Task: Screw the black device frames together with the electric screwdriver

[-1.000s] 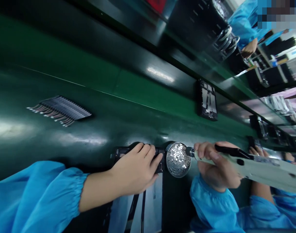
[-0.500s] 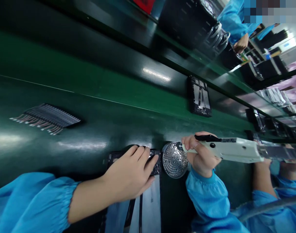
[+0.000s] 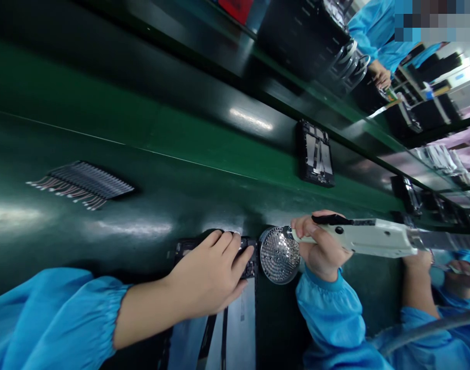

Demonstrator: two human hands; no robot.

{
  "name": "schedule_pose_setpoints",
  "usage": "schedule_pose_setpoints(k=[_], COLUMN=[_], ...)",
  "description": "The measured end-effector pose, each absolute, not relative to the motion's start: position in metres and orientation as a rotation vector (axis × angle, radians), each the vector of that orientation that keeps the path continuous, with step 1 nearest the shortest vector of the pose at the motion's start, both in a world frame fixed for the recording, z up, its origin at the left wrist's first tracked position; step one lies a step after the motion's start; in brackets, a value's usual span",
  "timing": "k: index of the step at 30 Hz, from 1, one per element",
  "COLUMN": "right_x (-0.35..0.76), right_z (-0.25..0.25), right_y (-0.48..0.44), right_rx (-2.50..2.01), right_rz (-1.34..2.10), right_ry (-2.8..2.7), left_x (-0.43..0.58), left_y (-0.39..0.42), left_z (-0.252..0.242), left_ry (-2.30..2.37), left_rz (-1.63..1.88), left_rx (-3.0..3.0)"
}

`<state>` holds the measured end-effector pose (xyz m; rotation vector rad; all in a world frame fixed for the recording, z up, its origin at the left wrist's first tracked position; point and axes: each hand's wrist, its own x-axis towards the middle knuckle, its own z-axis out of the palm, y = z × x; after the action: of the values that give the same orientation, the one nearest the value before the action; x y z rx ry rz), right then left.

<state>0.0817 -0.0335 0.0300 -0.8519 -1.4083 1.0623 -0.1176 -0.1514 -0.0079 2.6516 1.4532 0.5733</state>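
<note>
- A round metal dish (image 3: 261,257) sits on the green bench (image 3: 104,231), packed with small silver screws (image 3: 279,254).
- The right hand (image 3: 320,246) is closed around a white electric screwdriver (image 3: 374,237), its bit at the dish's upper rim.
- The left hand (image 3: 208,267) lies palm-down over a black device frame (image 3: 249,271), just beside the dish. Its fingers bend over the frame, but whether they clasp it cannot be told.
- Pale sheets (image 3: 238,324) lie under the left forearm.
- A row of dark strips with thin leads (image 3: 90,180) lies well apart on the bench.
- Another black frame (image 3: 315,154) lies farther along, on the bench's far side.
- Beyond the screwdriver, a grey hose (image 3: 431,326) crosses a blue sleeve (image 3: 416,321), and a co-worker's hand (image 3: 461,267) shows nearby.
</note>
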Motion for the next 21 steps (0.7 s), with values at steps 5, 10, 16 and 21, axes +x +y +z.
schedule_pose_setpoints(k=[5,10,16,21], right_x=[0.08,0.081,0.079,0.061], right_z=[0.029,0.032,0.069,0.085], right_y=[-0.033,-0.035,-0.055,-0.09], right_rx=[-0.866,-0.836,-0.742,-0.792], right_rz=[1.061,1.042,1.045,1.219], right_ry=[-1.399,-1.422,-1.478,-1.587], left_x=[-0.118,-0.118,-0.117,-0.116], left_y=[-0.151,-0.152,-0.15,-0.148], left_z=[-0.008,-0.008,-0.01,-0.009], left_ry=[1.457,1.449,1.442,1.431], left_rz=[0.567,0.601,0.662,0.661], left_rx=[2.642,2.636,2.613,2.612])
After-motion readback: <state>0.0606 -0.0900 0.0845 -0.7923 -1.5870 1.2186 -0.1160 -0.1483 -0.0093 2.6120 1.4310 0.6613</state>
